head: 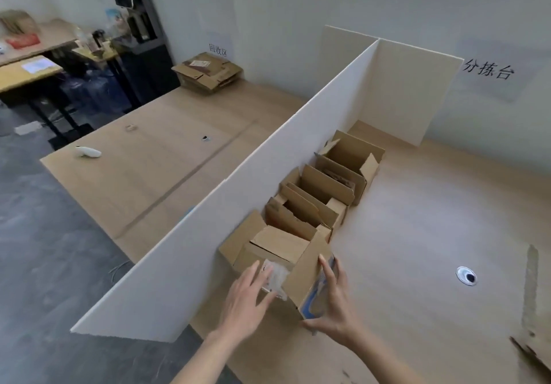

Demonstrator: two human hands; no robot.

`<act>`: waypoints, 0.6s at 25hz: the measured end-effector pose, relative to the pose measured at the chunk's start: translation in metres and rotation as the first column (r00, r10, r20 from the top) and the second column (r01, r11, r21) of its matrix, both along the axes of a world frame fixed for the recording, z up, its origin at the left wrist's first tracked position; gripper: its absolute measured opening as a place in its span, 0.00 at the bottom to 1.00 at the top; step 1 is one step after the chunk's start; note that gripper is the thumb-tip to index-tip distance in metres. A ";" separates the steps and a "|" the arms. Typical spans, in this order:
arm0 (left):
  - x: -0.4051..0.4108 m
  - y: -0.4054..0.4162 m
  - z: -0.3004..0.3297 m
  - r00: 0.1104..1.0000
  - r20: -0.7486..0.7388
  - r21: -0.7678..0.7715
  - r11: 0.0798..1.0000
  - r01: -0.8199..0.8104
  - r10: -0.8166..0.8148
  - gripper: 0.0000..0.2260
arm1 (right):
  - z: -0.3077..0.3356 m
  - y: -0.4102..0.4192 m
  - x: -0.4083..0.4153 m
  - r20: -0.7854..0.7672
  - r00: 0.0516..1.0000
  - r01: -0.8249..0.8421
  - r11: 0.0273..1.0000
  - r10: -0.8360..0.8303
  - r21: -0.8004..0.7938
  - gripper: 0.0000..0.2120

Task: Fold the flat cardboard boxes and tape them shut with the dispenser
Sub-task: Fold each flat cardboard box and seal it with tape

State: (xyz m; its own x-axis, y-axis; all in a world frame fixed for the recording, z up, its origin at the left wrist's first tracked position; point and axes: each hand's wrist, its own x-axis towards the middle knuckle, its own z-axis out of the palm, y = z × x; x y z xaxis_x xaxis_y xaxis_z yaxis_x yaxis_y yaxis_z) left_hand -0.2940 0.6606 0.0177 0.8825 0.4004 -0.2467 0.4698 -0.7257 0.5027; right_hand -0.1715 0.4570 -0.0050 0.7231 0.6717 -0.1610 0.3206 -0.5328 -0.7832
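Note:
A row of open cardboard boxes point(325, 199) stands along the right side of a white divider board point(208, 205). The nearest box point(280, 252) has its flaps up and a clear plastic packet point(275, 276) inside. My left hand point(247, 297) reaches over its near left side with straight spread fingers, touching the packet. My right hand point(334, 300) lies flat against the box's right wall, which bears a blue printed label point(314, 300), thumb at the lower corner. A stack of flat boxes point(208, 72) lies at the far end of the left table. No tape dispenser is clearly visible.
The wooden table point(432, 234) has a cable hole point(466, 276) at the right. Left of the divider lie a white handheld object point(88, 152) and two small items point(131, 127). Torn cardboard point(533, 351) sits at the lower right. Desks and water bottles stand at the far left.

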 end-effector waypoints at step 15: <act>0.021 0.025 -0.029 0.964 -0.172 0.177 0.957 0.232 -0.202 0.29 | -0.019 0.011 -0.011 -0.075 0.989 0.117 0.988 -0.125 -0.104 0.56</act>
